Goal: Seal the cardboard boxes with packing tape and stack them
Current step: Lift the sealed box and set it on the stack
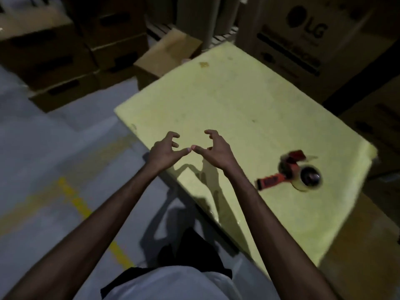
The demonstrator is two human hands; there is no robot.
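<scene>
Both my hands hover over the near left corner of a pale yellow table top (238,100). My left hand (164,151) and my right hand (216,150) hold nothing; their fingers are loosely curled and the thumb tips nearly touch. A red tape dispenser (296,169) with a roll of clear packing tape lies on the table to the right of my right hand. Stacked cardboard boxes (58,59) stand on the floor at the far left. An open cardboard box (166,55) sits beyond the table's far left edge.
A large printed carton (303,40) stands behind the table at the far right, with more cartons (381,126) along the right side. Grey floor with yellow lines (73,198) lies to the left. A scrap of tape (204,64) sticks to the table's far end.
</scene>
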